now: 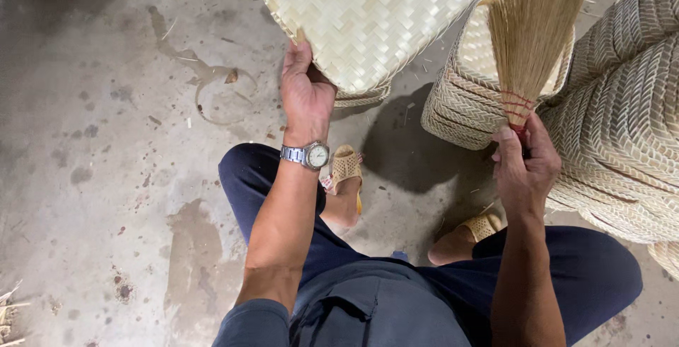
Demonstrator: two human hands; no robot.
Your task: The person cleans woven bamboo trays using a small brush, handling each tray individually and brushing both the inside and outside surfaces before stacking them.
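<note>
The left hand [305,92] is closed on the near edge of a flat woven lid [371,18], thumb on top, arm stretched far with a wristwatch [311,154] at the wrist. The right hand [525,166] is wrapped tight around the bound handle of a small straw brush [532,36], bristles fanned upward over an open woven basket [467,85]. More stacked woven baskets [622,120] crowd the right side on the concrete floor [106,142].

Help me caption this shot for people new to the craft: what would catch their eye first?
The pale woven basket at top centre, tipped up by the left hand gripping its rim. To its right, the right hand holds a small straw brush upright over a second woven basket. A stack of woven pieces fills the right edge.
</note>
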